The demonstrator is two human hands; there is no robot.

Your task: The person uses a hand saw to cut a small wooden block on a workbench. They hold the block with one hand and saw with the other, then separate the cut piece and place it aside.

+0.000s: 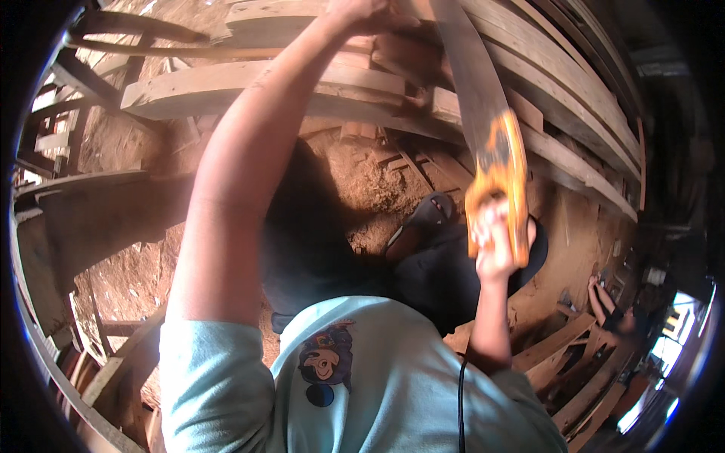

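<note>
In my right hand (495,245) is a handsaw, its yellow-orange handle (507,170) wrapped by my fingers. The saw's long blade (472,75) points away from me and crosses the wooden beams, its far end running out of the top edge. My left arm reaches far forward. At the top edge my left hand (368,13) is closed on a piece of wood (418,9) close beside the blade. Part of that hand lies outside the picture, and its fingers are only partly seen.
Long wooden beams (204,87) lie across in front of me, with more (559,75) at the far right. Sawdust (370,181) and scraps cover the ground around my feet. Another person (621,321) is at the right, near stacked planks (559,343). A black cable (461,400) hangs over my shirt.
</note>
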